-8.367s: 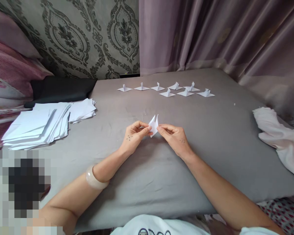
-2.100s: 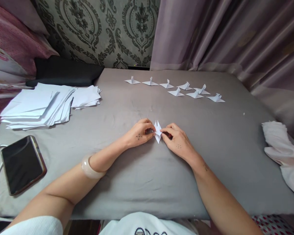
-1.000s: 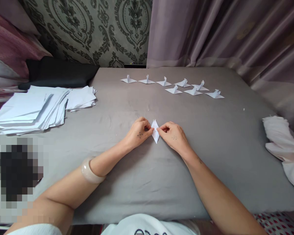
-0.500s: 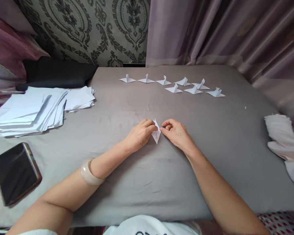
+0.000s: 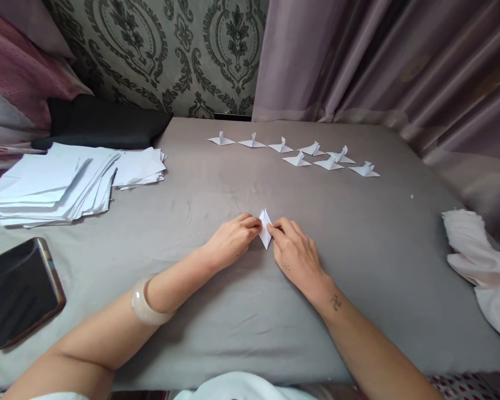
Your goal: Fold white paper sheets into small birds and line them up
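Note:
A small white folded paper [image 5: 265, 236], diamond-shaped with a split top point, lies on the grey cloth between my hands. My left hand [image 5: 235, 236] pinches its left corner, fingertips closed on the edge. From the right, my right hand [image 5: 295, 250] presses on the paper's right side with a fingertip, the other fingers curled beside it; its thumb is mostly hidden. Several finished-looking folded paper birds [image 5: 281, 146] stand in two rows farther back on the cloth.
Stacks of white paper sheets [image 5: 37, 183] lie at the left, with a black folded cloth [image 5: 108, 122] behind them. A dark tablet or phone [image 5: 23, 289] rests at the left front. Crumpled white fabric [image 5: 479, 255] sits at the right edge of the grey-covered table [image 5: 216, 344].
My right hand has turned palm down, its fingertip now on the paper's right side. My left fingers have drawn back to the left corner, showing more of the paper. The view has shifted slightly.

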The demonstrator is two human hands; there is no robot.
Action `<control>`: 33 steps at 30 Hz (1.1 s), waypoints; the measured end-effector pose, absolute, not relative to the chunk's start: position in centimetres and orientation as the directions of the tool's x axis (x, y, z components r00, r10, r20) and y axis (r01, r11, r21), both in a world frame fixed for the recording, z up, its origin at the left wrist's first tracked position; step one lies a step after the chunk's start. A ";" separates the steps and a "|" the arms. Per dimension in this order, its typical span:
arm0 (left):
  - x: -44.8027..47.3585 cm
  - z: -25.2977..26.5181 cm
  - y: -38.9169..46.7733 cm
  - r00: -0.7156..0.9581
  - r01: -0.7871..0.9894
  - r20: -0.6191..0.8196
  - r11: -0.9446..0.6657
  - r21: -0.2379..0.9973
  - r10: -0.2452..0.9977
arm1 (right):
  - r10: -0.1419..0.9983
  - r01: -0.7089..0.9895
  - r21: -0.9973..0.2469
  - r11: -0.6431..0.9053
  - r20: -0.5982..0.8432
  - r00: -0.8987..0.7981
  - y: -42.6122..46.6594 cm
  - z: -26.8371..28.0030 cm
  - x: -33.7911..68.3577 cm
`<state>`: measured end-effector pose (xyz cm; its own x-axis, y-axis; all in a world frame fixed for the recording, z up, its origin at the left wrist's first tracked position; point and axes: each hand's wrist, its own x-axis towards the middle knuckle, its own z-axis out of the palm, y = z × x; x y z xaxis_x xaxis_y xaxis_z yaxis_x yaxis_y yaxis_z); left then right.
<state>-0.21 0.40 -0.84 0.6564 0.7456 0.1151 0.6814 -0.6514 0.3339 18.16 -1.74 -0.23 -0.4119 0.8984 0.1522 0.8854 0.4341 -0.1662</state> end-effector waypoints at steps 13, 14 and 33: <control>-0.4 -1.0 0.4 0.515 0.686 0.169 -0.522 0.508 0.841 | 0.897 0.889 -0.123 0.441 0.090 -0.433 -1.9 0.0 18.5; -0.4 -1.2 0.7 0.466 0.663 0.182 -0.478 0.577 0.866 | 0.894 0.888 -0.107 0.447 0.088 -0.439 -1.9 0.0 18.5; 1.3 -1.7 1.7 0.129 0.552 0.006 -0.077 0.830 0.992 | 0.957 0.837 -0.463 0.291 0.136 -0.258 -1.2 -0.6 18.3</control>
